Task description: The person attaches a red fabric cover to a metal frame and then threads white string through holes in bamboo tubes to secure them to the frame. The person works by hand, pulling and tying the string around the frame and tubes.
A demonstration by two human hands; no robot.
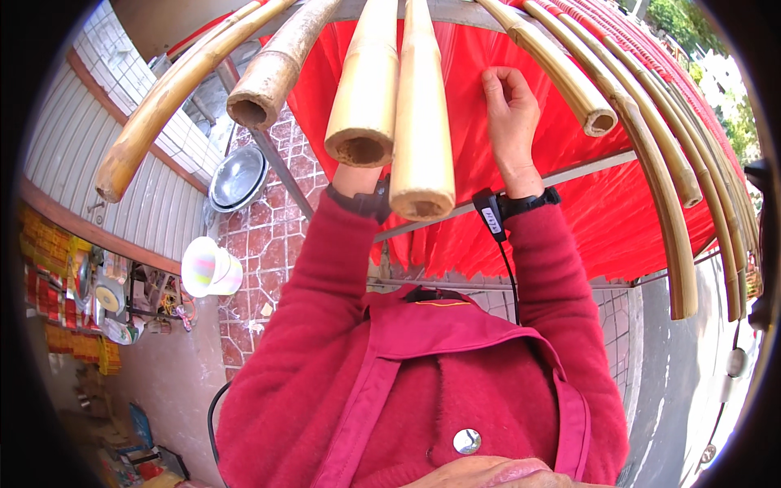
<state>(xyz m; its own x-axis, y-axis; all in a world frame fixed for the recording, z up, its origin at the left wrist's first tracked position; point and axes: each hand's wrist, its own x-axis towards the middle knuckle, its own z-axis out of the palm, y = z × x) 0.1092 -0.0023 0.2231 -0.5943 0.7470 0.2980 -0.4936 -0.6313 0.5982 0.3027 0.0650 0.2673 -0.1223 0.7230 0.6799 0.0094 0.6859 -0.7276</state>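
The person is spreading red sheets (521, 146) hung over a rack of bamboo poles (423, 106). The right hand (511, 110) pinches a sheet fold, fingers curled, just right of the poles. The left hand is hidden behind them; its state cannot be told. The next move probably calls for parting sheets gently. Below the poles lie red tiles (260, 236); left of them, a steel bowl (237, 177) and corrugated wall (89, 146).

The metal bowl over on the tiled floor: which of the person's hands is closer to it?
Left. The left hand is mostly hidden behind the bamboo poles, just right of the metal bowl. The right hand rests on the red sheets, farther off beyond the poles.
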